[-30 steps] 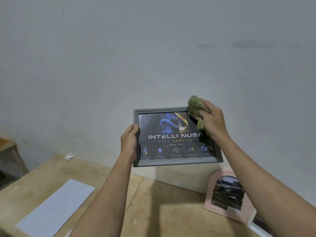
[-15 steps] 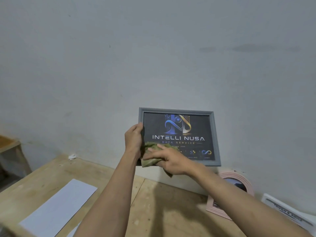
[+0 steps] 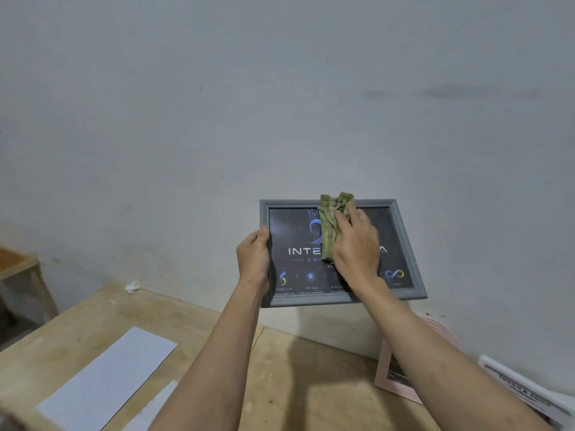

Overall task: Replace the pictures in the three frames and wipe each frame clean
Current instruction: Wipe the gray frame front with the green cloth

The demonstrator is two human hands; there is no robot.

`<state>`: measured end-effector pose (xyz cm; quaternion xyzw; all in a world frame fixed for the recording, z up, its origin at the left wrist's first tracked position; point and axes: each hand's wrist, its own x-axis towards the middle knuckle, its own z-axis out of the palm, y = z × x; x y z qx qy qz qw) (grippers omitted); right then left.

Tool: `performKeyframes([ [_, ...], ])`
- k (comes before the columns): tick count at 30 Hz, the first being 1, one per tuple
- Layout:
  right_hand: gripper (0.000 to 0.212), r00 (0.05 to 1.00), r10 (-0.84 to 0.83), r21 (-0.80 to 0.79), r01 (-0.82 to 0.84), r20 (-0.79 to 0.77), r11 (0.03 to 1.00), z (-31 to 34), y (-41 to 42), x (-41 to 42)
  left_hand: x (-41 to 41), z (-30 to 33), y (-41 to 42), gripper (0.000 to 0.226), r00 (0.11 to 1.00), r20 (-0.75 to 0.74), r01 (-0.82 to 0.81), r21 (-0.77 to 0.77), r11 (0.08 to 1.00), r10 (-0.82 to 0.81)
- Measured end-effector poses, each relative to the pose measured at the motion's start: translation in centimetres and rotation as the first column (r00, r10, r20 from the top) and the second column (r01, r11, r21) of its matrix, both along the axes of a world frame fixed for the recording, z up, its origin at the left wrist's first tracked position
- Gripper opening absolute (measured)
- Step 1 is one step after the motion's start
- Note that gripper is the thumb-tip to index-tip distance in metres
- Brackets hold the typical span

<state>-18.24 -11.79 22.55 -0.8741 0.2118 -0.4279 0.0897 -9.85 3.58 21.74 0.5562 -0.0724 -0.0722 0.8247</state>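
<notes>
Above the wooden table (image 3: 305, 365), against the pale wall (image 3: 280, 104), a grey frame (image 3: 404, 231) is held up, tilted back a little. Its dark picture (image 3: 298, 241) carries white lettering, of which "INTE" and a final "A" are readable; the middle is covered by the right hand (image 3: 354, 244) and the cloth. A smaller line below begins "DA". Along the picture's lower edge a row of small icons with captions is seen, too small to be read, with an infinity-shaped mark at the frame's right end.

The frame's left edge is gripped by the left hand (image 3: 253, 259), thumb on the front, the other fingers hidden behind. A crumpled green cloth (image 3: 331, 219) is pressed to the glass by the right hand, fingers bent over it and holding it; the cloth reaches up over the frame's top rail.

Below and right of the grey frame, a pink frame (image 3: 384, 371) with a rounded top is leaned on the wall, largely masked by the right forearm. Further right of it a white frame (image 3: 522, 390) lies at the picture's edge, with dark print that is partly legible as "TOUCH". Below and left of the grey frame, a white sheet (image 3: 105, 377) lies flat on the table, a second paper edge (image 3: 155, 402) beside it. A small white scrap (image 3: 132, 287) sits where table meets wall
</notes>
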Motion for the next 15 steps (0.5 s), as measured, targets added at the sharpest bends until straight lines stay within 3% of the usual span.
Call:
performKeyframes([
  [3,0.062,0.997,-0.045,0.17,0.055,-0.066,0.984,-0.5,0.7,1.1,-0.5,0.1,-0.5,0.026,0.999,0.04,-0.001,0.009,1.0,0.001],
  [5,0.072,0.995,-0.084,0.164,0.09,-0.046,0.982,-0.4,1.1,1.5,-0.7,0.4,-0.7,0.027,0.996,0.091,-0.002,0.012,1.0,0.001],
  [7,0.066,0.998,-0.058,0.152,0.053,0.028,0.987,0.2,1.4,2.1,-0.4,0.9,-0.7,0.026,0.991,0.134,0.0,0.003,1.0,0.0],
  [10,0.054,0.973,0.178,0.038,-0.185,0.145,0.982,0.9,2.4,3.1,0.2,1.9,-1.1,0.028,0.982,0.189,0.005,0.013,1.0,-0.008],
  [13,0.056,0.869,0.474,-0.129,-0.458,0.143,0.879,0.6,4.0,4.0,1.2,2.2,-1.1,0.021,0.979,0.205,0.032,-0.049,0.998,-0.021],
  [15,0.054,0.809,0.578,-0.154,-0.561,0.109,0.814,0.5,4.5,4.0,2.1,2.2,-0.8,0.017,0.989,0.148,0.045,-0.113,0.993,-0.027],
])
